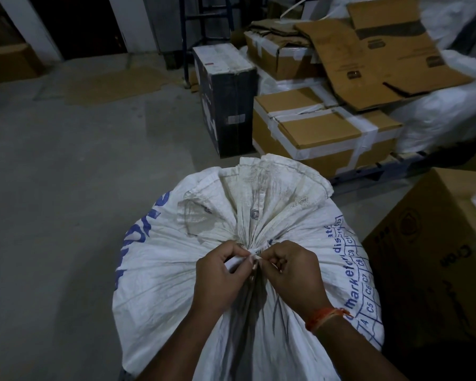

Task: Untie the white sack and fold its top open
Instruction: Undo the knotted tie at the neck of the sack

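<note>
Sack (176,270) stands up, tied neck pointing away from me. Blue print reads "market", C5–C9. I see L hand (217,273) & R hand (294,273) fingers pinching the tie (252,253).

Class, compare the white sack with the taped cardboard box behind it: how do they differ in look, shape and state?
The white sack is soft, bulging and rounded; the taped box is stiff and flat-sided. The sack is white with blue print; the box is brown with white tape. The sack's top is gathered and tied, worked by the left hand and right hand; the box is sealed and untouched. Both are closed.
</note>
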### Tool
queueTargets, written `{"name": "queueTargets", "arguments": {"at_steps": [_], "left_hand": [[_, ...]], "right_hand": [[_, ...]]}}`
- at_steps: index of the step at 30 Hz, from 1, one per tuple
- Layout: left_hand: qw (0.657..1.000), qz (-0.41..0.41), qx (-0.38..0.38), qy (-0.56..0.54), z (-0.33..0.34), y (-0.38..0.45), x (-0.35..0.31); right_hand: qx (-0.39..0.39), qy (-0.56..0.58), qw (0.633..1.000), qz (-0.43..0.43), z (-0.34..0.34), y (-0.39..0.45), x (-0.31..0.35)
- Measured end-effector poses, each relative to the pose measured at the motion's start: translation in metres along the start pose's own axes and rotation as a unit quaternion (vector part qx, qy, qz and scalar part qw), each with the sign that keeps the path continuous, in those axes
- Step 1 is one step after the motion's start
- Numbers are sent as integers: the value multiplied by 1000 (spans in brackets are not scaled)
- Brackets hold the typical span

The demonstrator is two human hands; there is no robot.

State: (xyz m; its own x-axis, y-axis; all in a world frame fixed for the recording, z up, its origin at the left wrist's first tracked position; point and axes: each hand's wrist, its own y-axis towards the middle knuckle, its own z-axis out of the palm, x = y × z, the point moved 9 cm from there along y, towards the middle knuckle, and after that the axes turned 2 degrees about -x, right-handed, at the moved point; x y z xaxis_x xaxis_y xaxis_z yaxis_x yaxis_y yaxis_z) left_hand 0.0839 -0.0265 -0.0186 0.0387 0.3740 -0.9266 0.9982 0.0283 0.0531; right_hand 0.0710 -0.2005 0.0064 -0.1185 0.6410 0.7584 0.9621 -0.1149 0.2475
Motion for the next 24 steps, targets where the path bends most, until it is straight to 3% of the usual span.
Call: {"name": "queueTargets", "arguments": {"at_steps": [24], "left_hand": [[999,-33,14,-39,4,1,12]], "right_hand": [[23,24,998,47,2,0,-6]]}}
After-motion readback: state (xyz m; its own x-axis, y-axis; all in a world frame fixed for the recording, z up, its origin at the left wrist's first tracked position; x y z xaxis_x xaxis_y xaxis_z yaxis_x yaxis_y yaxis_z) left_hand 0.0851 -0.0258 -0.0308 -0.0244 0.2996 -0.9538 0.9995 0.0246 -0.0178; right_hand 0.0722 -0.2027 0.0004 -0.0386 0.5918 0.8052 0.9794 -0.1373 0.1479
